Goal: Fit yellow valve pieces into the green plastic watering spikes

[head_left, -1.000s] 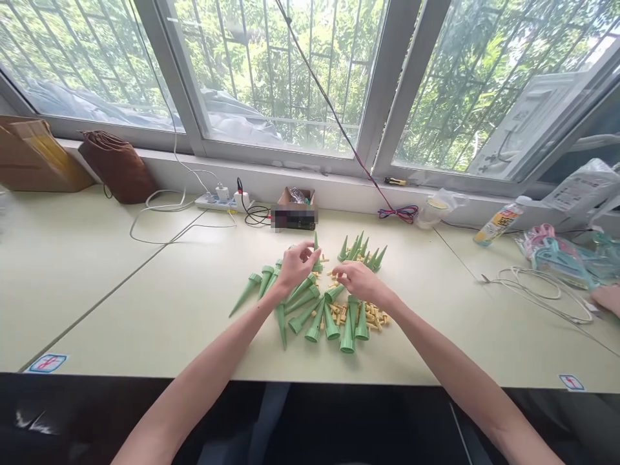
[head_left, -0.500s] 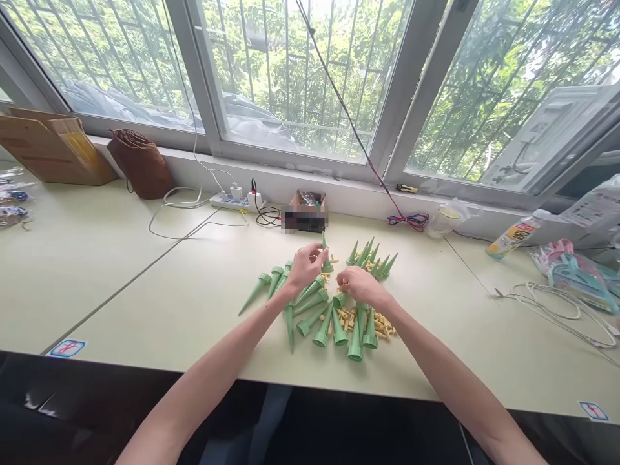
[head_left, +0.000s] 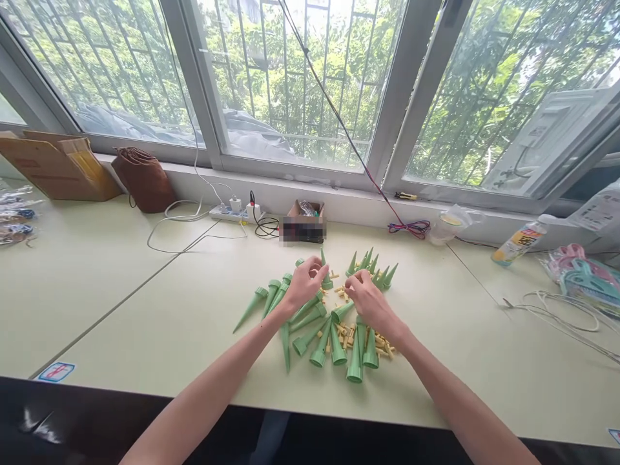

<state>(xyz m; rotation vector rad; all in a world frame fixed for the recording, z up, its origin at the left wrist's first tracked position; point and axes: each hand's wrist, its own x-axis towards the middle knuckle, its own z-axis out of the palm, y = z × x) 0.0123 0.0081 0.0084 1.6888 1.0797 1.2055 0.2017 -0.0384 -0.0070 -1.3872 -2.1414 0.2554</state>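
Observation:
My left hand (head_left: 307, 283) is closed round an upright green plastic cone spike (head_left: 323, 258), its point up. Just to the right, my right hand (head_left: 365, 294) has its thumb and fingers pinched together above small yellow T-shaped pieces (head_left: 341, 292). Whatever is between those fingertips is too small or hidden to make out. Green spikes with ribbed caps (head_left: 252, 307) lie fanned out left of my left hand, and more green cones (head_left: 355, 368) lie nearer the table edge. Behind my right hand several green cones (head_left: 371, 261) stand point up in a cluster.
A pile of yellow pieces (head_left: 385, 345) lies under my right wrist. Along the window stand a cardboard box (head_left: 53, 171), a brown drawstring bag (head_left: 144, 181), a power strip (head_left: 227, 212), a small open box (head_left: 305, 223) and a bottle (head_left: 520, 242). A white cable (head_left: 557, 316) lies at right.
The view has tilted up a little, so the table sits lower. My right hand's fingertips have come away from the yellow pieces, slightly up and right. My left hand still holds the green spike.

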